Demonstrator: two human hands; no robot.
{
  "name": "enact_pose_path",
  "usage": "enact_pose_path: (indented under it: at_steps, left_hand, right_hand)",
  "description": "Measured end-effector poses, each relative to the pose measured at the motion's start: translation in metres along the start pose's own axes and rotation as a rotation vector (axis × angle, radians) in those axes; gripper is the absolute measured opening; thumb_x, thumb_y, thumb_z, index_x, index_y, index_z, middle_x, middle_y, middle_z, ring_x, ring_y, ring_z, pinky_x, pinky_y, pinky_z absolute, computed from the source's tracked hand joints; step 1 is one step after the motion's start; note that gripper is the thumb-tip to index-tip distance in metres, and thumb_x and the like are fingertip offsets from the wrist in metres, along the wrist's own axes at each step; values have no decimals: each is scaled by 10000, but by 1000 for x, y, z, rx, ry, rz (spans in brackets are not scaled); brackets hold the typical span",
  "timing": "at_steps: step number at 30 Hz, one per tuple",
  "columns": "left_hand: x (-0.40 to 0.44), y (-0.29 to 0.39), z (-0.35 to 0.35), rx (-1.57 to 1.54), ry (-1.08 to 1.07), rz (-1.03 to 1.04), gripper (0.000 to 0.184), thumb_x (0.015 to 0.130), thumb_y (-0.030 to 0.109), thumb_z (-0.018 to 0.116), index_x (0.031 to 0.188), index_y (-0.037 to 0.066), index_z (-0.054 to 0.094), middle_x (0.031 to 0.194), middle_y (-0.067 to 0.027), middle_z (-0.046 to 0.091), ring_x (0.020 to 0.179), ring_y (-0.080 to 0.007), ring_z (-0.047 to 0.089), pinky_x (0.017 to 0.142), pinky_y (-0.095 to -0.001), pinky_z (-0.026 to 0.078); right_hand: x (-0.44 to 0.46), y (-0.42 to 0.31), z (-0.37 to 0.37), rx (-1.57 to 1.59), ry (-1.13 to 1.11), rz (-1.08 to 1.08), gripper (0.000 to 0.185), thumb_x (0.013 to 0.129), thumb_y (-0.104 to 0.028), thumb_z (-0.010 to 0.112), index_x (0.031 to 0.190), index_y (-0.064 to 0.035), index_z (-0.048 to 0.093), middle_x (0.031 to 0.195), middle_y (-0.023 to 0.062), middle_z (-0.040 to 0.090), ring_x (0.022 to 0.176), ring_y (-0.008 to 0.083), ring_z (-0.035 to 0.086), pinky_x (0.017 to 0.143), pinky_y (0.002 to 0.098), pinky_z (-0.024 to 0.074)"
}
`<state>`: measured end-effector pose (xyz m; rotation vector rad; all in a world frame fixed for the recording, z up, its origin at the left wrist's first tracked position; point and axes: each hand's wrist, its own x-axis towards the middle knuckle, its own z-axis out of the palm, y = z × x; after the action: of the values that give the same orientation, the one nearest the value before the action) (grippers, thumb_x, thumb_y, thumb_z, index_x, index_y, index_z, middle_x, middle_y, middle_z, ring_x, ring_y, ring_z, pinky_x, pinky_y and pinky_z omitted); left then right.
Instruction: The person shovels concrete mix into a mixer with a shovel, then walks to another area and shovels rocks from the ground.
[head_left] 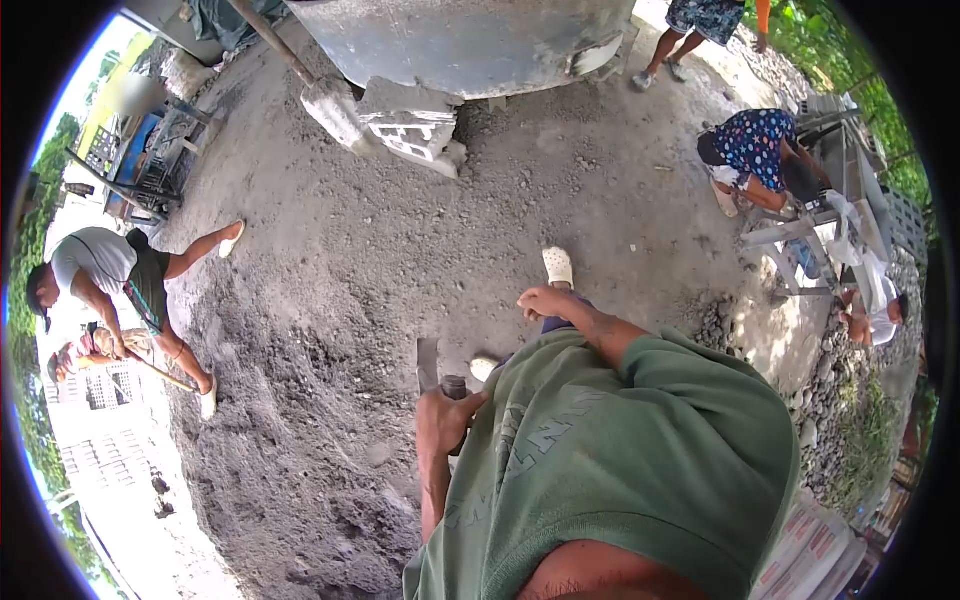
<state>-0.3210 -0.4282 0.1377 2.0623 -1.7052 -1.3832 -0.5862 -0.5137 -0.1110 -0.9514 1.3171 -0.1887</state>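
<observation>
My left hand (446, 420) is closed around a dark, roughly cylindrical thing (455, 386) at my left side; its lower part is hidden by the hand. A flat grey strip (428, 364) shows just beyond my fingers; I cannot tell whether it belongs to the same thing. My right hand (548, 302) hangs in front of my right thigh, fingers loosely bent and slightly apart, with nothing visible in it. Below it shows one of my pale clogs (558, 265). The other clog (484, 369) is near my left hand.
Ahead stands a large metal drum (470, 45), with a shovel (335, 110) and a broken hollow block (415, 135) beside it. Grey sandy mix (290, 470) covers the ground left. A person (110, 275) there grips a long handle. Another bends at a stand (850, 190) on the right.
</observation>
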Motion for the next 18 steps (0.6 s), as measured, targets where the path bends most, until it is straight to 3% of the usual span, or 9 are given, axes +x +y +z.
enact_pose_path:
  at_steps: [5, 7, 8, 10, 11, 13, 15, 17, 18]
  left_hand:
    - [28, 87, 0, -475, 88, -127, 218, 698, 203, 671, 680, -7, 615, 495, -48, 541, 440, -100, 511, 442, -249, 385]
    - [49, 108, 22, -539, 116, -132, 176, 717, 163, 655, 702, -7, 614, 505, -34, 535, 428, -91, 473, 423, -239, 353]
    - [57, 125, 36, -683, 177, -167, 163, 724, 148, 647, 711, -10, 611, 514, -35, 535, 431, -93, 469, 425, -237, 348]
    - [64, 155, 61, -848, 237, -213, 134, 734, 112, 633, 732, -18, 600, 547, -33, 537, 466, -93, 462, 457, -230, 344]
    - [67, 173, 70, -849, 217, -231, 146, 727, 116, 644, 739, -20, 591, 567, -30, 541, 506, -91, 470, 496, -226, 356]
    - [69, 199, 84, -885, 307, -319, 140, 714, 98, 646, 757, -20, 583, 575, -31, 534, 516, -95, 466, 510, -227, 359]
    - [65, 208, 96, -996, 380, -325, 158, 695, 110, 642, 760, -18, 575, 568, -32, 522, 508, -103, 466, 506, -226, 359]
    - [53, 229, 104, -1107, 445, -411, 188, 672, 137, 638, 760, -16, 573, 565, -36, 520, 504, -107, 464, 497, -230, 352]
    - [48, 235, 108, -1128, 475, -430, 219, 652, 163, 639, 757, -17, 573, 565, -40, 522, 500, -108, 463, 485, -235, 340]
  right_hand:
    - [31, -9, -30, -12, -144, 4, 442, 873, -433, 488, 1042, -35, 578, 815, 58, 634, 707, 136, 599, 595, 259, 473]
    - [47, -20, -45, 46, -271, 121, 589, 857, -546, 421, 1073, -12, 545, 883, 114, 632, 781, 212, 622, 674, 369, 493]
    - [49, -36, -59, 39, -296, 124, 589, 857, -546, 421, 1073, -12, 545, 883, 114, 632, 781, 212, 622, 674, 369, 493]
    - [44, -57, -69, 377, -333, 312, 691, 849, -621, 330, 1162, -22, 473, 1002, 160, 588, 894, 274, 588, 783, 451, 461]
    - [56, -64, -82, 524, -450, 335, 636, 852, -573, 406, 1144, -9, 443, 980, 168, 560, 908, 302, 571, 811, 479, 443]
    - [66, -66, -106, 876, -150, 375, 517, 861, -432, 518, 1105, -4, 359, 835, 166, 550, 777, 270, 578, 702, 420, 486]
    - [90, -49, -130, 1106, -53, 358, 389, 845, -296, 583, 991, -13, 359, 774, 147, 508, 687, 249, 558, 628, 401, 498]
    - [111, -38, -152, 1209, 84, 400, 343, 842, -232, 586, 963, -12, 352, 756, 125, 485, 591, 222, 523, 546, 361, 491]
    - [112, -34, -160, 1102, 71, 398, 257, 850, -214, 564, 894, -9, 416, 725, 113, 477, 555, 232, 517, 539, 403, 474]
